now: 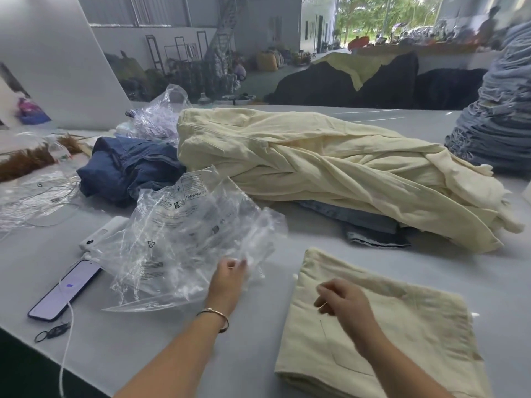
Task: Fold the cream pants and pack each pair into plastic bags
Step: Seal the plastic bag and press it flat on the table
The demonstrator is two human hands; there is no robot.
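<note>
1. Our left hand (230, 278) pinches the crumpled clear plastic bag (184, 239) on the pale grey tabletop (149, 349)
2. Our right hand (343, 301), grip loosely curled, hovers over the folded cream pants (402, 340)

Phone (64, 290), scissors (51, 333), blue denim (126, 168) on table (161, 337).

The folded rectangular cotton pants (382, 326) and the heaped pile of unfolded pants (330, 173) were plain cream. The crumpled clear plastic bag (184, 239) bore black printed warnings. The bundled denim garment (129, 170) was dark blue, the surface (143, 346) pale grey.
</note>
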